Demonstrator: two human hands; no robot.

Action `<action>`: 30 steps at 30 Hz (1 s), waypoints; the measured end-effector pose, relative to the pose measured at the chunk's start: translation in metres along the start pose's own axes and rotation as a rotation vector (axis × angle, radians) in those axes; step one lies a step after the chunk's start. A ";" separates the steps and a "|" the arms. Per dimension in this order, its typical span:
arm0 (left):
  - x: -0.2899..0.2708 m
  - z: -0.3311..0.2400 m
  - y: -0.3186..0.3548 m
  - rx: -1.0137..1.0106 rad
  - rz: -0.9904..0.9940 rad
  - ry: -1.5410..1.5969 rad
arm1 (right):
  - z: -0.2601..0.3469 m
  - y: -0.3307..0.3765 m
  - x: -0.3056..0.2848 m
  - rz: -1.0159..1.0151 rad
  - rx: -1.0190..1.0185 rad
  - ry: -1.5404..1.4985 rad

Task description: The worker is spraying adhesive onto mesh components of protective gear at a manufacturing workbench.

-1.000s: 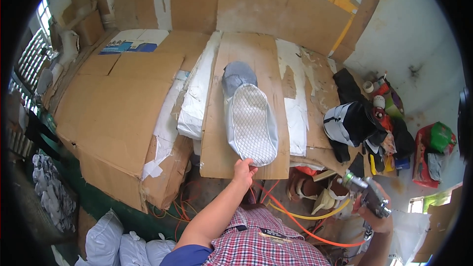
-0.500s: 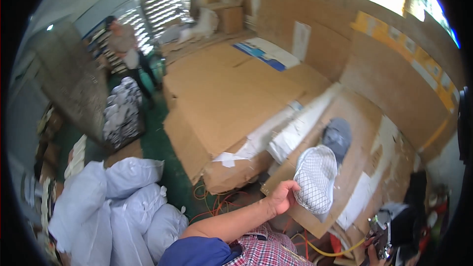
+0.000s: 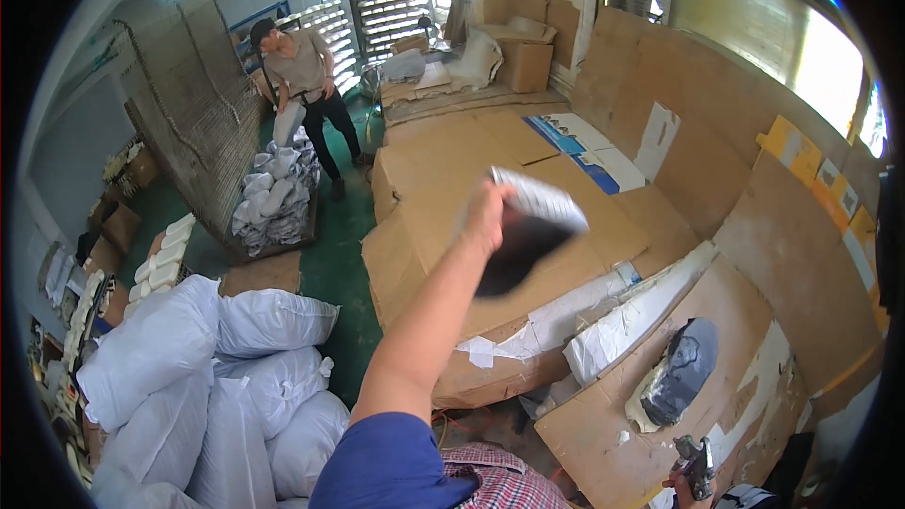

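My left hand (image 3: 485,217) is raised over the cardboard-covered table, its fingers closed on the edge of an insole (image 3: 533,240). The piece is blurred; it has a white side with grid lines and a dark side. At the lower right, my right hand (image 3: 681,484) is closed around a metal spray gun (image 3: 696,465), partly cut off by the view. Just beyond the gun, a dark grey foot-shaped piece (image 3: 686,366) with a pale end lies on a cardboard-covered board (image 3: 594,434).
The cardboard-covered table (image 3: 434,226) stands ahead, with cardboard panels (image 3: 698,85) behind it. White stuffed sacks (image 3: 151,339) are heaped at the left. Farther off, a person (image 3: 306,75) stands by a bin of pale pieces (image 3: 276,198), beside a tall wire rack (image 3: 189,123).
My left hand has lifted the insole off the board and carried it up and left over the table. The dark piece stays on the board, now uncovered. The view has shifted too.
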State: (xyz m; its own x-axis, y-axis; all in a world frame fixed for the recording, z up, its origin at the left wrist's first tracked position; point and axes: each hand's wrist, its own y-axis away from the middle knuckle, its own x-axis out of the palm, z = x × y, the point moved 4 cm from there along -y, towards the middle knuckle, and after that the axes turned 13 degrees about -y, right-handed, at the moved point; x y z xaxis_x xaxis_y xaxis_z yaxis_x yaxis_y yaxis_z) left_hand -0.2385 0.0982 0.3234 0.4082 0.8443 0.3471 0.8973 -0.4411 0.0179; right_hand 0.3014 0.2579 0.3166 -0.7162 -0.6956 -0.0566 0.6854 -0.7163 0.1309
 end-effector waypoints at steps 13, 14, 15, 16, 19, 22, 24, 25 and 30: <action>-0.050 0.201 0.060 -0.509 0.048 -0.295 | -0.010 -0.031 0.015 0.049 0.034 -0.047; -0.076 0.243 0.085 -0.478 0.067 -0.268 | -0.010 -0.031 0.018 0.083 0.033 -0.054; -0.063 0.251 0.117 -0.645 -0.005 -0.319 | -0.013 -0.031 0.011 0.026 0.028 -0.060; -0.087 0.283 0.149 -0.701 -0.056 -0.303 | -0.013 -0.033 0.009 0.026 0.016 -0.082; -0.108 0.324 0.231 -0.937 -0.146 -0.463 | -0.053 -0.036 -0.035 0.072 0.063 0.023; -0.135 0.328 0.290 -1.025 -0.178 -0.804 | -0.088 -0.030 -0.076 0.051 0.193 0.062; -0.164 0.330 0.326 -1.080 -0.271 -1.011 | -0.104 -0.029 -0.093 0.055 0.242 0.088; -0.184 0.333 0.345 -1.121 -0.354 -1.097 | -0.113 -0.030 -0.100 0.049 0.263 0.122; -0.178 0.319 0.396 -1.196 -0.458 -1.099 | -0.151 -0.021 -0.140 0.029 0.315 0.140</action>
State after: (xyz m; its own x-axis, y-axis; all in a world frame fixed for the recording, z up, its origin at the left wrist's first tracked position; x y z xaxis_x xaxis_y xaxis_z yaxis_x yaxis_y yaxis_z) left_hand 0.0978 -0.1294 -0.0299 0.5467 0.5285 -0.6495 0.5553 0.3517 0.7536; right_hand 0.4072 0.3622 0.1721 -0.6573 -0.7316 -0.1809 0.6148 -0.6594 0.4327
